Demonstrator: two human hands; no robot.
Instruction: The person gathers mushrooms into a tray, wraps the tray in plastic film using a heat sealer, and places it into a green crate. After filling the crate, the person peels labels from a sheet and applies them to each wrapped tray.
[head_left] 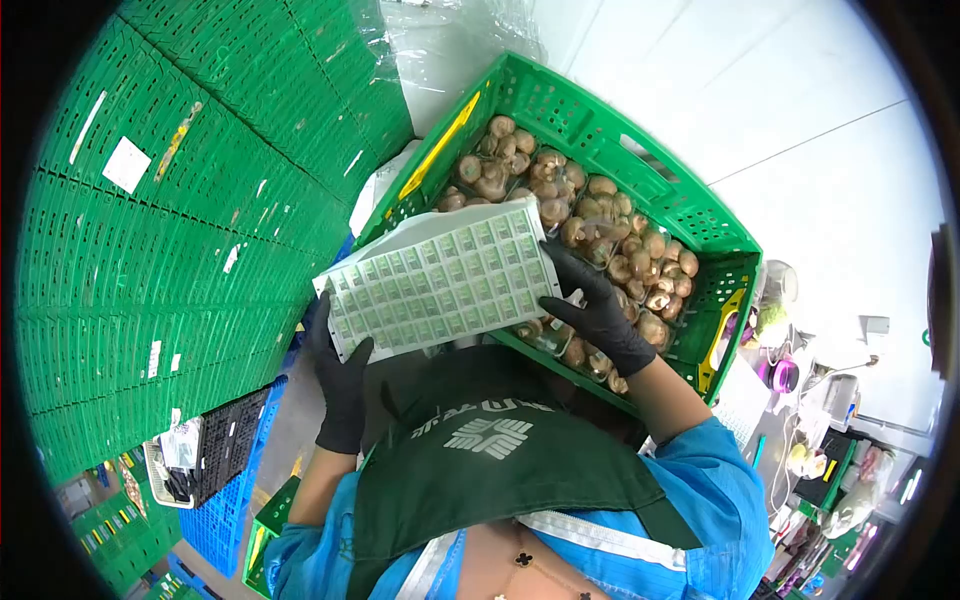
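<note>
At frame centre, left hand [342, 385] and right hand [598, 310] pinch opposite edges of the label sheet [440, 282], probably light, bendy, best edge-held.

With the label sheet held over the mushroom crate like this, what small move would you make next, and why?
Probably peel one label off the sheet with the right hand: its fingers already rest at the sheet's edge, the left hand steadies the other end, and the packed mushrooms lie just below.
</note>
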